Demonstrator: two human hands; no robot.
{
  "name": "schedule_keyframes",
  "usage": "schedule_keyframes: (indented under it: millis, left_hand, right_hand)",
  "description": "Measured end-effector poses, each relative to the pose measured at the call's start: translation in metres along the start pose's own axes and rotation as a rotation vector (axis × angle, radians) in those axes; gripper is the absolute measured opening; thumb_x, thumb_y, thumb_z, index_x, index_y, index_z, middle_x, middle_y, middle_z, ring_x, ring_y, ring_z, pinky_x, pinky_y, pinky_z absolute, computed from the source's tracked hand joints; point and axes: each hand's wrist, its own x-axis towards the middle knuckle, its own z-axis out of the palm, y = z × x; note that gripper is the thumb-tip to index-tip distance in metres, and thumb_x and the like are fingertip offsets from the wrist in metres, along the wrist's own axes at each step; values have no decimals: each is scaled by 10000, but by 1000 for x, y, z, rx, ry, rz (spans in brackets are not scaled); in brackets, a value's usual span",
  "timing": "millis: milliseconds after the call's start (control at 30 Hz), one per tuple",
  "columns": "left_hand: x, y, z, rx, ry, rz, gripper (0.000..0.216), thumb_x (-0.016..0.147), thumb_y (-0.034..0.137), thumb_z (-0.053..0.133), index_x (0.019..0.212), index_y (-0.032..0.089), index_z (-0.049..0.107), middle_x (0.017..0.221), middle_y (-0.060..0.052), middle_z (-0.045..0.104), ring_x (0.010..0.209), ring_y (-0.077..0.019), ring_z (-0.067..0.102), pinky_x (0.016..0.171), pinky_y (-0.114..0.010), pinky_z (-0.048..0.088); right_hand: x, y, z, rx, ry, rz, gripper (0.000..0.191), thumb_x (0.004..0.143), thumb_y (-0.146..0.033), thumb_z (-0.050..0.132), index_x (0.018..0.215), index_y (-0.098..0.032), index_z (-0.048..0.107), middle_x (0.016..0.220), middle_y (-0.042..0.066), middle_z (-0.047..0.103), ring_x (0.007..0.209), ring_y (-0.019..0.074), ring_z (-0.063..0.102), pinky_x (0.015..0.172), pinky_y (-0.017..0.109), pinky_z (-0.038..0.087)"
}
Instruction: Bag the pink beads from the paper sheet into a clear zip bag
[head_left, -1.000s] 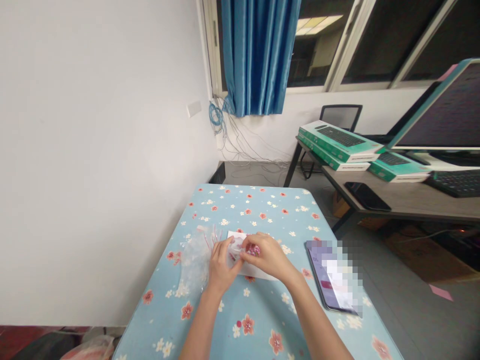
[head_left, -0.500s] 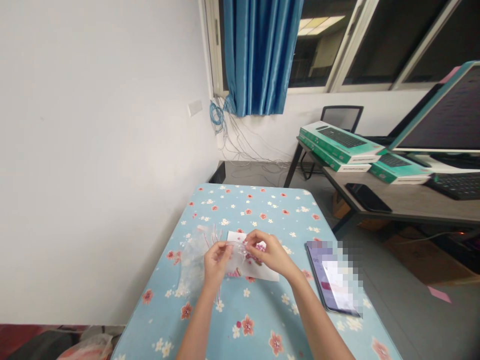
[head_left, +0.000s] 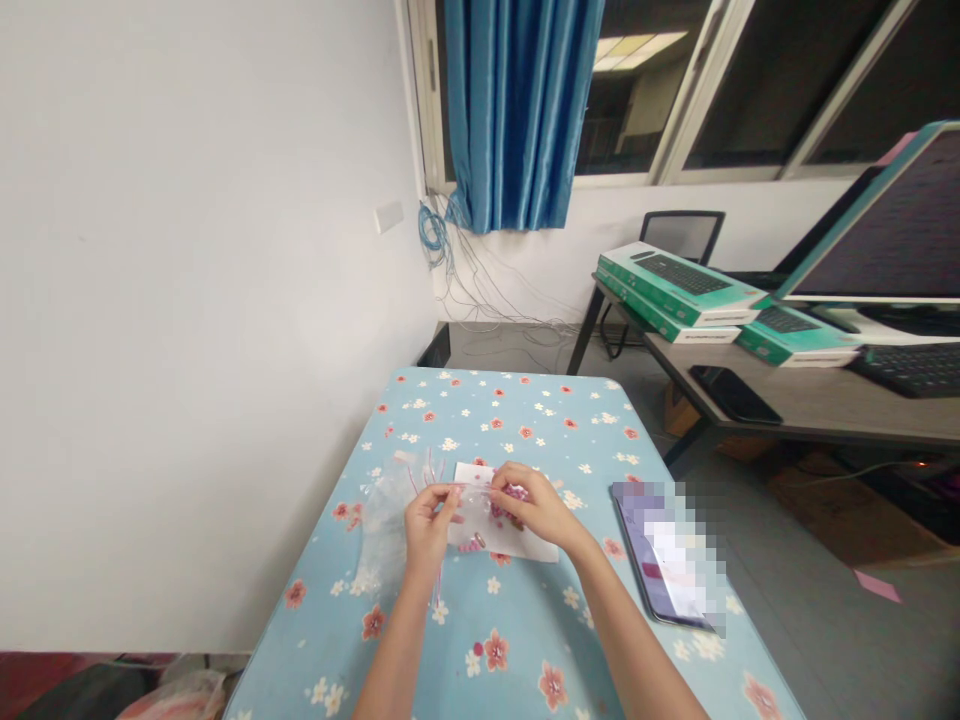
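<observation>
Both my hands are closed on a small clear plastic bag held just above a white sheet of paper on the flowered blue table. My left hand pinches the bag's left top edge and my right hand pinches its right top edge. Small pink beads show at the bottom of the bag. A heap of several empty clear bags with red strips lies just left of my left hand.
A phone lies on the table to the right of my right arm. A white wall runs along the left. Right of the table stands a desk with green keyboard boxes, a dark phone and a monitor.
My hands moved apart and stretched the bag's top edge between them. The beads now hang lower in the bag, over the paper.
</observation>
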Motion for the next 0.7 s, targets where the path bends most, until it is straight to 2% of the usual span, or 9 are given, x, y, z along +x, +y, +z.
schedule_keyframes:
  millis: [133,267,367,600,700]
  left_hand:
    - [-3,1,3,17,-3,18,308,660,434,710,729,137,670,725,-56,672,613,-137,607,443,-204,516]
    - [-3,-1,4,-19,-46,-19,357,665,473,699,788,139,667,637,-15,630,545,-123,588,426,-215,519]
    - [-2,-3,4,-24,-97,-83,394,626,495,725,755,127,672,570,3,605,503,-115,574,424,-221,521]
    - [0,-7,5,18,-133,-127,441,541,515,772,706,116,684,581,-14,637,486,-127,584,439,-249,533]
    - [0,-8,5,36,-124,-110,421,555,514,765,674,120,675,562,-11,632,461,-116,568,445,-240,524]
  right_hand:
    - [1,3,-1,-10,36,-28,169,849,-224,559,689,-190,599,817,25,627,826,169,573,797,296,404]
    - [0,1,0,-62,27,1,134,847,-216,558,720,-190,594,809,21,635,829,176,557,795,307,395]
    - [-1,-1,1,-106,10,16,115,838,-217,574,730,-187,602,800,24,640,821,182,544,781,310,391]
    - [0,-3,0,-135,-4,-35,107,849,-227,575,767,-186,631,854,36,651,839,188,528,807,334,382]
    - [0,-3,0,-137,-15,-58,92,842,-216,583,771,-187,633,882,39,653,868,196,526,817,342,382]
